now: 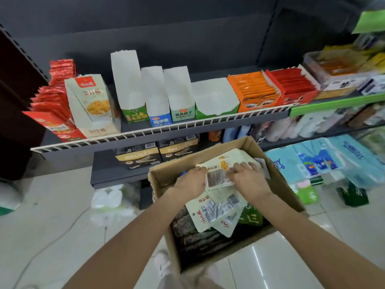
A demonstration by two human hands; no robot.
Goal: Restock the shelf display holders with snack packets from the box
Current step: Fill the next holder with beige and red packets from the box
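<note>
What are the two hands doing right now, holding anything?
Left hand: pinches the left edge of a cream snack packet over the box.
Right hand: fingers curled on the same packet's right side.

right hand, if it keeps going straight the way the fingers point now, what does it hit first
The right hand points up and left across the cream snack packet it grips. Straight on, it would likely first meet the left hand holding the packet's other edge, though relative depth is hard to judge from this view.
</note>
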